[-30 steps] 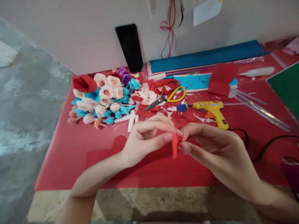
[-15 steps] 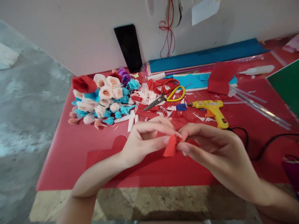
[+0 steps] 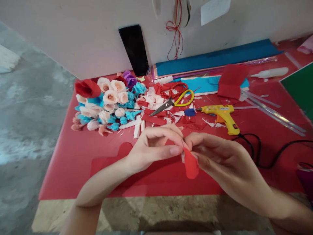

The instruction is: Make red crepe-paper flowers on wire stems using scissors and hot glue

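Note:
Over the front of the red table, both hands meet at a small piece of red crepe paper (image 3: pixel 191 165). My left hand (image 3: pixel 156 148) is closed, thumb and forefinger pinching the paper's upper left edge. My right hand (image 3: pixel 217 158) is closed too, its thumb and fingertips pressed on the paper's right side. The paper hangs down between the hands with a rounded lower end. Part of its top is hidden by fingertips. Flat on the table, a larger red paper sheet (image 3: pixel 105 168) lies under the left forearm.
Paper flowers (image 3: pixel 110 98) crowd the left back. Scissors (image 3: pixel 168 103) lie on paper scraps (image 3: pixel 156 94). A yellow glue gun (image 3: pixel 223 116) rests behind my right hand, its black cord (image 3: pixel 271 163) trailing right. A phone (image 3: pixel 134 49) leans on the wall. Glue sticks (image 3: pixel 276 111) lie at right.
The red paper has turned between my fingers; its free end now hangs lower and further right, showing a rounded end. Both hands stay together in nearly the same place.

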Tool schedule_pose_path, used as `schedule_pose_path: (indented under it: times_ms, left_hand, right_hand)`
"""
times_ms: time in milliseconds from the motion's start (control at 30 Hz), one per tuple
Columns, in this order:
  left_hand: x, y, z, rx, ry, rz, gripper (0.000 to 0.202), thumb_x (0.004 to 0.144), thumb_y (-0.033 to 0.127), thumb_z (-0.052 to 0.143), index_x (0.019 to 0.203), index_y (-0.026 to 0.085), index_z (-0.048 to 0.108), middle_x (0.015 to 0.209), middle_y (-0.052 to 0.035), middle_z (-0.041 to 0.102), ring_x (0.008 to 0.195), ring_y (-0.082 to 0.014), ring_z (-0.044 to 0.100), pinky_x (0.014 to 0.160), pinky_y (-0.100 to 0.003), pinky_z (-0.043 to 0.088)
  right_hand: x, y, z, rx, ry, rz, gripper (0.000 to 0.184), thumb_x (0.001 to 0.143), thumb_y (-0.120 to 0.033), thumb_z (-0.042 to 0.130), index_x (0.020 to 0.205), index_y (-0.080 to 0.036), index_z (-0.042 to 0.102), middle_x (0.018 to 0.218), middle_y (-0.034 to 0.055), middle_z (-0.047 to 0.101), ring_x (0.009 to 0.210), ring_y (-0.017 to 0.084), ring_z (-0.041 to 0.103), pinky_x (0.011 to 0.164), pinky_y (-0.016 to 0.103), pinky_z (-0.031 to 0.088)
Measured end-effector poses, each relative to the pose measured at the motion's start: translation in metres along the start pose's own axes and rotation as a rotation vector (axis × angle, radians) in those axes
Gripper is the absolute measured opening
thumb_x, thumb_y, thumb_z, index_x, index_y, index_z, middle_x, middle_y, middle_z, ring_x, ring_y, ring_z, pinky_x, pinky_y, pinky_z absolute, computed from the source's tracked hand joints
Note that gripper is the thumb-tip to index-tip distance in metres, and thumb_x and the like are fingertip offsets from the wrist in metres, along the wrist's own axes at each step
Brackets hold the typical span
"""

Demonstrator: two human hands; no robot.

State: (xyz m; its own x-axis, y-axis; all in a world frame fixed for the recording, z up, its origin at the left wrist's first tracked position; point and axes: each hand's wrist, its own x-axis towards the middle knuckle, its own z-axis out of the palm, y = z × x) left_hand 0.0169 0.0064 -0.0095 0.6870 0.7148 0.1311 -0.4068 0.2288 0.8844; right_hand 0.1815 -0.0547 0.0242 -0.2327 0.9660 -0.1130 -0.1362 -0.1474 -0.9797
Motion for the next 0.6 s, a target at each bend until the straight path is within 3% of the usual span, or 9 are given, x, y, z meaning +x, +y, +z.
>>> schedule_pose_path:
  times_ms: [267,433,600]
  left_hand:
    - [0.0017,-0.0002,-0.0014,0.039,-0.023,0.034,0.008,0.076,0.024,0.065,0.078,0.019,0.07,0.07,-0.0038,0.057,0.076,-0.0157,0.05,0.077,-0.034,0.045]
    - [0.0031,-0.0013,-0.0037,0.034,-0.079,0.007,0.008,0.077,0.025,0.062,0.078,0.02,0.068,0.072,-0.0039,0.051,0.07,-0.015,0.05,0.065,-0.031,0.045]
    - [0.0048,-0.0003,-0.0032,0.05,-0.092,-0.006,0.009,0.076,0.028,0.061,0.075,0.02,0.066,0.076,-0.0044,0.049,0.07,-0.0158,0.051,0.066,-0.032,0.045]
  right_hand:
    - [-0.0009,0.0012,0.0004,0.066,-0.021,0.029,0.004,0.085,-0.022,0.058,0.081,-0.019,0.058,0.077,-0.0016,0.056,0.071,0.007,0.051,0.063,0.014,0.042]
    - [0.0014,0.0021,0.0017,0.143,-0.059,0.091,0.007,0.085,-0.024,0.057,0.082,-0.019,0.059,0.072,-0.0015,0.054,0.066,0.008,0.05,0.06,0.015,0.043]
    - [0.0048,0.002,0.0028,0.193,-0.081,0.078,0.009,0.084,-0.021,0.057,0.077,-0.018,0.059,0.071,-0.001,0.056,0.068,0.009,0.053,0.063,0.015,0.047]
